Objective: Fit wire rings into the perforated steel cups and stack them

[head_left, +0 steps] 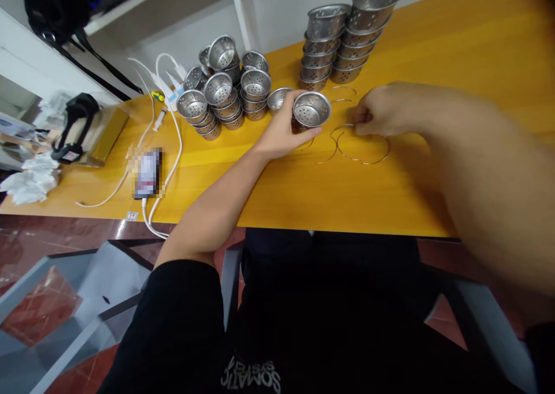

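Note:
My left hand (284,129) is wrapped around a perforated metal cup (311,111), mouth tilted towards me, just above the table. Farther right, my right hand (381,112) is closed in a pinch, palm down. A thin curved wire (342,129) meets its fingertips; how far it runs between them is hidden. Below that hand, a larger bent wire (375,162) lies on the wood, and shorter wire arcs (344,89) lie beyond it. Right behind my left hand stands another perforated cup (277,99).
Several stacks of perforated cups (219,90) stand at the back left, and two taller stacks (347,47) at the back right. White cables (180,134), a phone (147,174) and a box (104,137) lie left on the yellow table (277,203). A grey shelf (277,12) stands behind.

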### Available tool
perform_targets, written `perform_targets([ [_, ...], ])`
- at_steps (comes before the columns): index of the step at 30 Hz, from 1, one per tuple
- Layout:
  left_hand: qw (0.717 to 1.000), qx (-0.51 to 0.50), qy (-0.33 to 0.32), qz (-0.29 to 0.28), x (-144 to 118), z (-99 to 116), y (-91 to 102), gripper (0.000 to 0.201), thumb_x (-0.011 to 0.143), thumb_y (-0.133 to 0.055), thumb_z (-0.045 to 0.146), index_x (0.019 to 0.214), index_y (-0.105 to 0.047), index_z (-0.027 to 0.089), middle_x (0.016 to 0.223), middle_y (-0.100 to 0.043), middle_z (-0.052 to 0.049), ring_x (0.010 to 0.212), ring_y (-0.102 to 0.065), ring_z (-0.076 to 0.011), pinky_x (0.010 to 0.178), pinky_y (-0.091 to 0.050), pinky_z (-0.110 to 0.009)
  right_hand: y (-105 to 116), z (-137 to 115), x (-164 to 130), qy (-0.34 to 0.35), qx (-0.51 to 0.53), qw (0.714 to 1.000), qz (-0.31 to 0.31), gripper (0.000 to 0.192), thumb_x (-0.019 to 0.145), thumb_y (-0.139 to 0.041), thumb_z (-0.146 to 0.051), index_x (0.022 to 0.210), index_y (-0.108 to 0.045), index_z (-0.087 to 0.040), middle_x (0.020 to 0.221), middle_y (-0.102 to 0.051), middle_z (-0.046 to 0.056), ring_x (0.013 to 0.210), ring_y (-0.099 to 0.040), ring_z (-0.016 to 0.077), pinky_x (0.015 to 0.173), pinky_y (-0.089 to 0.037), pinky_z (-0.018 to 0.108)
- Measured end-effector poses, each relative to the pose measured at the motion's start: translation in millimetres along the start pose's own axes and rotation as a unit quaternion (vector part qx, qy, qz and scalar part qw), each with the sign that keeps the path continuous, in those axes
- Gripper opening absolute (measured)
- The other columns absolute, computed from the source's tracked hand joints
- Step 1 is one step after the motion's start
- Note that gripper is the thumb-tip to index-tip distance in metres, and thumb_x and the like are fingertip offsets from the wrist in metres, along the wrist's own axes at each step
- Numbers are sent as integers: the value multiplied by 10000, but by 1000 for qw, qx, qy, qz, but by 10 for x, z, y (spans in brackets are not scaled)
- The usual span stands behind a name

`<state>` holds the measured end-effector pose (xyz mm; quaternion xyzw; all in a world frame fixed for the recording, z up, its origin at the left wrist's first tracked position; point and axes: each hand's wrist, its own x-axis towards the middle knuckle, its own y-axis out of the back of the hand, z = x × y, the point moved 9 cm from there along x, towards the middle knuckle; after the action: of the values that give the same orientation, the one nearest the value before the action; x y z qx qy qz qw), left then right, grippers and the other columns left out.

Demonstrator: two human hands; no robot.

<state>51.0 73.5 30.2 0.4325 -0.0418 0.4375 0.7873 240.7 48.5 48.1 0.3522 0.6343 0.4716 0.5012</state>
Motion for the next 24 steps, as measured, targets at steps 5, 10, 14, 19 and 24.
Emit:
perform_targets([
  [5,1000,2,7,2,-1,13,25,852,964,-691,698,1552,-287,232,1510,-528,-133,1471,-599,-314,1345,-401,-544,-16,-36,-18,-38,-40,998,-20,268,915,-702,-400,1032,-780,-171,937,-747,146,801,-687,269,694,-476,360],
  [10,1000,4,6,-1,-2,6,14,856,968,-673,708,1554,-278,225,1507,-521,-138,1470,-589,-315,1346,-388,-531,5,-118,-44,-72,-81,994,-26,413,921,-691,-450,1158,-779,-123,1050,-774,197,860,-714,293,655,-465,347],
  [14,1000,3,3,5,-4,1,18,845,957,-689,706,1545,-296,244,1499,-528,-120,1458,-604,-309,1338,-408,-531,0,-138,-59,-83,-96,991,-33,438,935,-682,-461,1185,-786,-117,1042,-777,207,897,-737,315,662,-470,348],
  [19,1000,1,3,-3,-3,0,8,841,967,-685,683,1559,-281,244,1504,-524,-121,1463,-606,-308,1339,-410,-537,-27,-115,-24,-56,-88,994,-19,417,941,-650,-505,1167,-784,-181,1017,-774,172,878,-725,296,686,-466,355],
  [24,1000,-3,8,5,-1,9,39,808,945,-711,669,1508,-324,237,1485,-540,-122,1448,-615,-308,1333,-423,-540,-77,-61,6,-42,-74,996,-13,402,980,-594,-494,1176,-782,-197,1046,-768,187,884,-699,303,710,-446,373],
])
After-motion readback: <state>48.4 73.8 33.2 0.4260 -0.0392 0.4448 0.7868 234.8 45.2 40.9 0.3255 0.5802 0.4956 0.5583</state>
